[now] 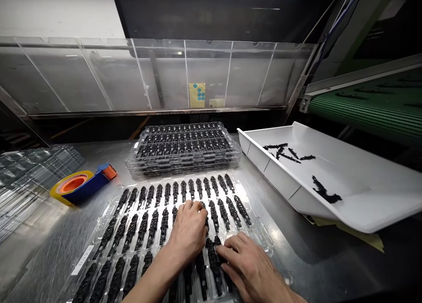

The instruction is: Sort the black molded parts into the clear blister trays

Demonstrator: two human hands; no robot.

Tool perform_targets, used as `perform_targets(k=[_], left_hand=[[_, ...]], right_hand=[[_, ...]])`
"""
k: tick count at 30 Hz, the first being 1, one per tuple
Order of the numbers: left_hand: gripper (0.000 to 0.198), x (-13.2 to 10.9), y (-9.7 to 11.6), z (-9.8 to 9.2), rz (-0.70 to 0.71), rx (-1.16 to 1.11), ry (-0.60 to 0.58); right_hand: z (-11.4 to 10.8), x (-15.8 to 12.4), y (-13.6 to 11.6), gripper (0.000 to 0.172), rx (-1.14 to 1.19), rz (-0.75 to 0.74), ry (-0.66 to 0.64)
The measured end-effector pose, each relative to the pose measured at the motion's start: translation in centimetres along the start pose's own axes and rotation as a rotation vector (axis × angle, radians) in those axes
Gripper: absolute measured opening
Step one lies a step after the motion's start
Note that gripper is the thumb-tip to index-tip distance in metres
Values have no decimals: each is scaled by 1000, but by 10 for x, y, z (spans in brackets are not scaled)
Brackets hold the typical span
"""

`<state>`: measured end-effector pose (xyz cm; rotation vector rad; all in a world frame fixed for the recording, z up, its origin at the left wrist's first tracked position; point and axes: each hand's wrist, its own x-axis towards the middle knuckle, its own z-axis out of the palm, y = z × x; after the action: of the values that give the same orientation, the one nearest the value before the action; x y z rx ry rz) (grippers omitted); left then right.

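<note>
A clear plastic blister tray (263, 246) lies in front of me, with rows of slim black plastic parts (153, 228) in its slots. My left hand (191, 226) reaches over the middle row, its fingers curled down onto the tray; what the fingertips hold is hidden beneath them. Lower and to the right, my right hand (247, 261) has its fingers and thumb closed around the upper end of a black plastic part (217, 241) in the front row. My forearms cover some of the front row.
Behind the tray stands a stack of filled clear trays (183, 162). A white bin (359, 189) with several loose black parts is at right, below a green conveyor belt (369, 107). Tape on a blue dispenser (87, 189) and stacked clear trays (29, 180) lie left.
</note>
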<state>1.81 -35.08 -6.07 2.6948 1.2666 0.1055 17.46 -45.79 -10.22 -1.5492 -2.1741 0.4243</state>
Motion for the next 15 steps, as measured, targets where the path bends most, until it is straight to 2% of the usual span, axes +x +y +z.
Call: perform_targets(k=[3, 5, 7, 9, 11, 13, 15], left_hand=[[24, 15, -5, -5, -9, 6, 24], [32, 35, -9, -7, -16, 21, 57], [31, 59, -14, -6, 12, 36, 55], [28, 82, -18, -2, 49, 47, 22], [25, 97, -20, 1, 63, 56, -10], [24, 103, -22, 2, 61, 58, -26], [24, 102, -23, 1, 58, 50, -26]], right_hand=[[3, -4, 2, 27, -10, -66, 25], [-7, -8, 3, 28, -11, -141, 70], [-33, -12, 9, 29, -17, -199, 156], [-74, -15, 28, 30, -47, -171, 283], [-121, -15, 65, 26, -120, 0, 399], [-165, -11, 116, 28, -246, 250, 490], [-193, -5, 171, 33, -306, 518, 454]])
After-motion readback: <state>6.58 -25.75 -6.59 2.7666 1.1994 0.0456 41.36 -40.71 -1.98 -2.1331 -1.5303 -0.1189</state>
